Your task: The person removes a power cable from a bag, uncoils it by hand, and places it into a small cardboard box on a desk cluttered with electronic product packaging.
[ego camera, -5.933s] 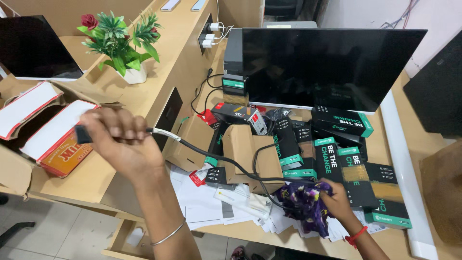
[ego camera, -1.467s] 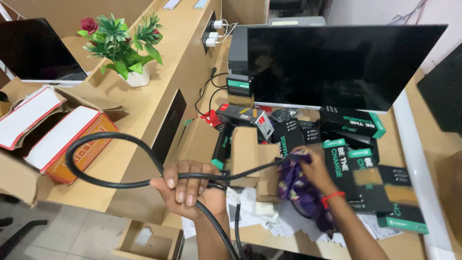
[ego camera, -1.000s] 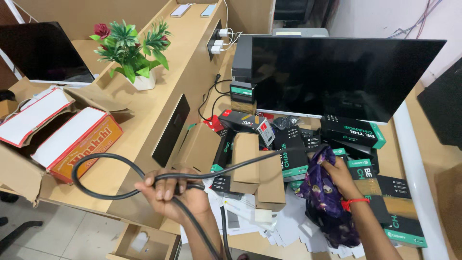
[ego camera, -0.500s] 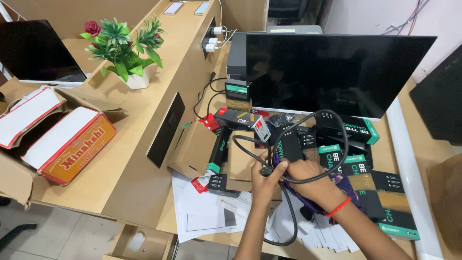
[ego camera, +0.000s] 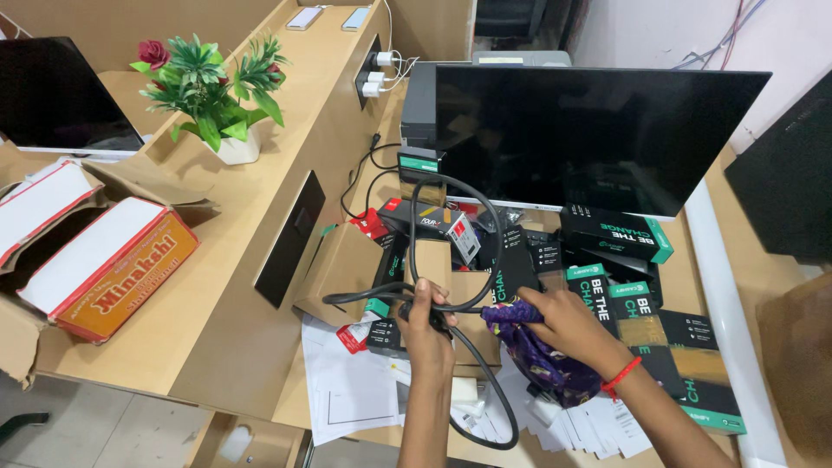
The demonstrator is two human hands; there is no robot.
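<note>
Left hand (ego camera: 426,322) at centre bottom, fingers closed on black cable (ego camera: 414,225), gathered into upright loop rising toward 12 o'clock; cable tail hangs down to 5 o'clock past desk (ego camera: 217,286) edge. Right hand (ego camera: 568,322) at 3 o'clock of left, fingers gripping purple cloth (ego camera: 542,364), cloth pressed on cable. White papers (ego camera: 355,390) under both hands. Brown cartons and black-green boxes (ego camera: 620,230) beyond. Dark monitor (ego camera: 589,130) at 1 o'clock, potted plant (ego camera: 208,87) at 10 o'clock
</note>
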